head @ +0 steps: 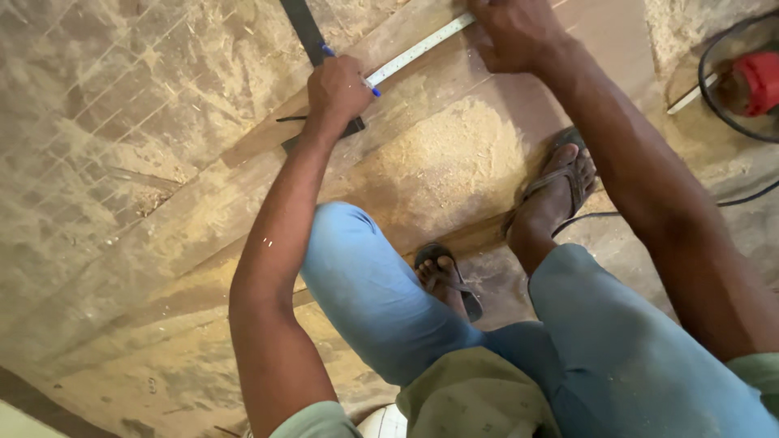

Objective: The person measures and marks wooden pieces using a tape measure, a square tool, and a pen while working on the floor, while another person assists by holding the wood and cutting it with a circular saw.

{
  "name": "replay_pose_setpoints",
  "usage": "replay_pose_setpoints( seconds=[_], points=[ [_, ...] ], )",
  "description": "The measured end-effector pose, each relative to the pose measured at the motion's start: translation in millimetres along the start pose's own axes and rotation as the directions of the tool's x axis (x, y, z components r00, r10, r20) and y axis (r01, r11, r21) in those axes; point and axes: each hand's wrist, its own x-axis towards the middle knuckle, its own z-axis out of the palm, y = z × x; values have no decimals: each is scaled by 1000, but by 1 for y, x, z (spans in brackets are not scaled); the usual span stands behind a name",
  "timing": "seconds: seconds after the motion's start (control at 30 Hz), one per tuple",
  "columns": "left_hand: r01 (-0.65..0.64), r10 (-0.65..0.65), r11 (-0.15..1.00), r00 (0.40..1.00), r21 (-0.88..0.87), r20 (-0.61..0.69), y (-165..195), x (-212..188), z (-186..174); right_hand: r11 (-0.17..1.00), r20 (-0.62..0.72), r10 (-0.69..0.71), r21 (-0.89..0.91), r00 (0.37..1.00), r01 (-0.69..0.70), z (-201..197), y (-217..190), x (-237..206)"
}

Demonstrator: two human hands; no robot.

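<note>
Left hand (339, 88) gripped blue pen (328, 51) against square (302, 31) on board (454, 162); right hand (511, 32) lay flat, pinning ruler (418, 49); best to hold ruler firm, pen tight to edge.

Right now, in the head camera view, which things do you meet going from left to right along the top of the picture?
Dark metal square → left hand holding a blue pen → white measuring rule → right hand pressing on the rule → sandalled foot → red power tool.

Looking steeply down from head height, close over knees (357, 268) and board (454, 170), tilting slightly.
</note>
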Motion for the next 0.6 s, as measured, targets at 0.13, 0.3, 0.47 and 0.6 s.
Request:
replay_pose_setpoints(
  seconds=[0.13,0.3,0.47,0.6],
  points=[
    [-77,77,997,997,-1,-32,-6,-2,0,967,-94,-190,-191,977,169,0,-13,11],
    [-200,198,979,979,-40,-54,-14,-15,-7,972,-150,-168,-189,974,138,3,-10,12],
    [-224,221,975,967,-9,-128,-19,-21,-11,971,-147,-173,-192,974,143,-1,-7,15],
    [-324,324,946,941,11,-96,-26,-21,-13,981,-181,-178,-111,967,160,-9,-11,16]
  ],
)
